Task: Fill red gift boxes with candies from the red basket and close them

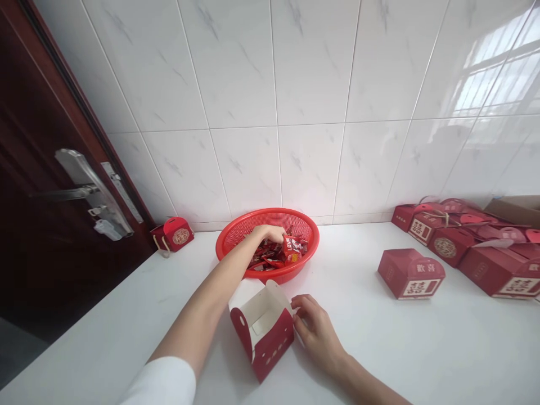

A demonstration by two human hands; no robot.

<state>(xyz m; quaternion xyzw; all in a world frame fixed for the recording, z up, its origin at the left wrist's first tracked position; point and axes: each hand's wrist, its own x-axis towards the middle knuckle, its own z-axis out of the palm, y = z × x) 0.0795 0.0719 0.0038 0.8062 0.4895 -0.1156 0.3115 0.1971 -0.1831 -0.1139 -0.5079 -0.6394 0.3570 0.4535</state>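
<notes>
My left hand (269, 233) reaches into a red plastic basket (225, 243). Its fingers are closed on a red candy packet (291, 250) with "LOVE" printed on it, and more small wrapped candies (270, 262) lie below. In front of the basket stands a dark red gift box (275, 349) with its top flaps up and a white inside; some white paper-like piece shows at its bottom. Beside the box, my right hand (314, 329) has curled fingers, with thumb and fingertips at the box's right corner.
Closed red gift boxes (447, 247) are grouped at the right, near a brown carton (517, 208). A single closed box (410, 274) stands nearer. Another small red box (172, 234) is at the left, by the dark door (46, 185) with keys in its lock. A tiled wall backs the white table.
</notes>
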